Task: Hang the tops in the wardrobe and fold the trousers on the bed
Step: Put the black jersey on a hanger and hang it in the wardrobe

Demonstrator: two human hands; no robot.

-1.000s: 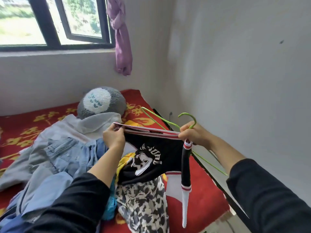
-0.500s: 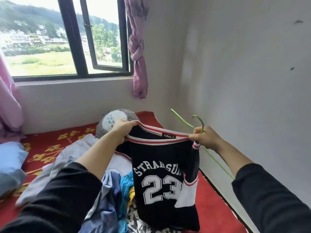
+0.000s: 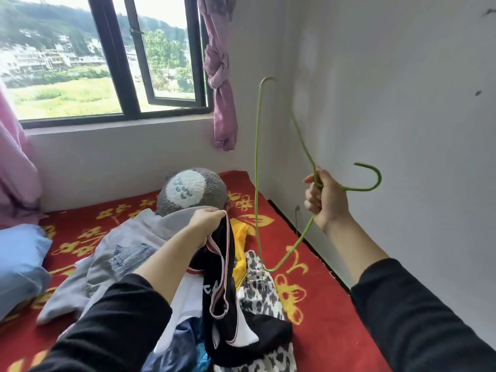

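Jersey (image 3: 218, 285) (lettering unreadable) hangs from left hand (image 3: 206, 222).

hanger (image 3: 257, 162): thin wire, green coating, smooth, slight gloss
jersey (image 3: 257, 331): black knit cloth, matt; ribbed striped trim
jeans (image 3: 128, 256): pale denim, matt
bed cover (image 3: 316, 331): red pile cloth, fuzzy
plush cushion (image 3: 193, 189): grey-white fleece, rough nap
curtain (image 3: 222, 116): mauve cloth, faint sheen
wall (image 3: 375, 103): painted, matt

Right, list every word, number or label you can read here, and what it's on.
Jersey, bunched in the left hand: a scrap of white lettering shows in a fold, too crumpled to read.
Cushion: stitched marks, a pattern, not text.
Hanger in the right hand: no text.
Nothing readable overall.
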